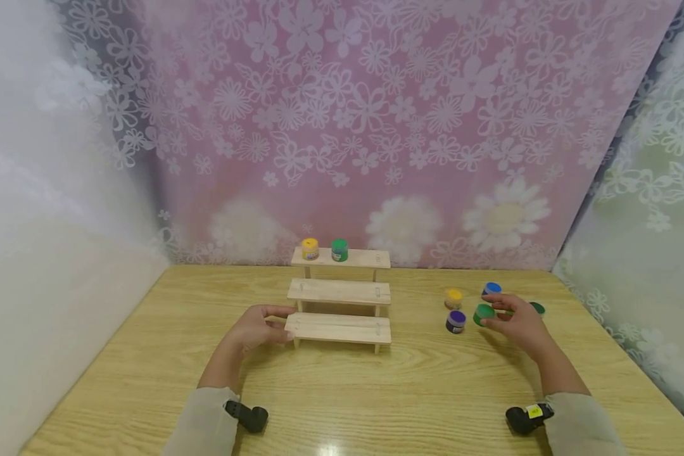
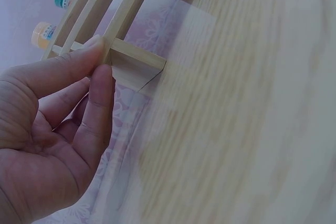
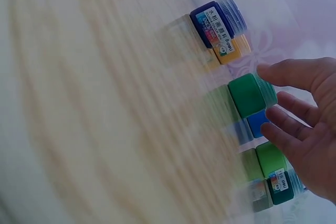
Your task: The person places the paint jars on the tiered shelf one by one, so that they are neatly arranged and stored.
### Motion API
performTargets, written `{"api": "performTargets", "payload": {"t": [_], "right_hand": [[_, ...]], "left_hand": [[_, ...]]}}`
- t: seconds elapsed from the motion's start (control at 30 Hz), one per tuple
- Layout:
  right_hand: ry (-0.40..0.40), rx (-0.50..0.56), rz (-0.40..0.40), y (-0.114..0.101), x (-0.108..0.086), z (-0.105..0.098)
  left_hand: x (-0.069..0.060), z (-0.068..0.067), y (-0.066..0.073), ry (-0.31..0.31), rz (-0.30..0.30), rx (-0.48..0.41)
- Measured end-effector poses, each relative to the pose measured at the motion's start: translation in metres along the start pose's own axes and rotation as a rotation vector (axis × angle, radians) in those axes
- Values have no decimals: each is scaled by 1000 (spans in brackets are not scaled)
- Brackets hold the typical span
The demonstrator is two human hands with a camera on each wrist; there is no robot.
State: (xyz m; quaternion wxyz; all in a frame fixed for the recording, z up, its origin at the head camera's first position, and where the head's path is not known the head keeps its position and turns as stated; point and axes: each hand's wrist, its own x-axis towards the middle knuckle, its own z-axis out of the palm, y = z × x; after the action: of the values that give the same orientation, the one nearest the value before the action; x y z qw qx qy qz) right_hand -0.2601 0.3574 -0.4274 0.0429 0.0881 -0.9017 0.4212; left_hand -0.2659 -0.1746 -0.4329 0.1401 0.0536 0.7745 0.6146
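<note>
A three-step wooden rack (image 1: 339,327) stands on the table. My left hand (image 1: 262,327) pinches the left end of its lowest step; in the left wrist view, the thumb and a fingertip of that hand (image 2: 58,124) meet at the rack's corner (image 2: 137,55). On the top step sit a yellow jar (image 1: 310,249) and a green-lidded jar (image 1: 339,250). At the right, my right hand (image 1: 519,323) is at a green jar (image 1: 483,315). The right wrist view shows this hand (image 3: 310,124) with loosely bent, spread fingers beside the lid of the green jar (image 3: 247,95); firm contact is not clear.
Near the right hand stand a yellow jar (image 1: 453,299), a purple jar (image 1: 456,321), a blue jar (image 1: 492,290) and a dark green jar (image 1: 538,308). A light green jar (image 3: 270,159) shows in the right wrist view. A patterned backdrop (image 1: 353,126) rises behind the table (image 1: 342,399).
</note>
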Motion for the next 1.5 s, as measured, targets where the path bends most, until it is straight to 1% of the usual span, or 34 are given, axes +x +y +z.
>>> {"api": "performTargets", "payload": {"t": [0.1,0.27,0.43,0.7,0.87,1.13,1.2,1.37,1.5], "right_hand": [[-4,2,-11,1,1,1],[-4,1,-23,3,3,2],[1,-50,-26,8,6,4],[-2,-100,-11,11,8,7],[4,-119,6,9,9,7],[10,-69,29,0,10,7],[20,-57,22,-4,11,6],[47,-44,-25,-15,12,3],[67,-85,-68,-24,11,3]], "left_hand": [[0,-1,0,1,-6,-1],[-1,-2,1,1,1,15],[-2,0,1,3,-9,5],[-2,0,0,-3,3,13],[0,-1,0,-17,8,-11],[-1,-1,2,-20,12,4],[-1,-1,2,-17,11,5],[-1,0,1,-16,8,-11],[-1,0,0,-19,11,-15]]}}
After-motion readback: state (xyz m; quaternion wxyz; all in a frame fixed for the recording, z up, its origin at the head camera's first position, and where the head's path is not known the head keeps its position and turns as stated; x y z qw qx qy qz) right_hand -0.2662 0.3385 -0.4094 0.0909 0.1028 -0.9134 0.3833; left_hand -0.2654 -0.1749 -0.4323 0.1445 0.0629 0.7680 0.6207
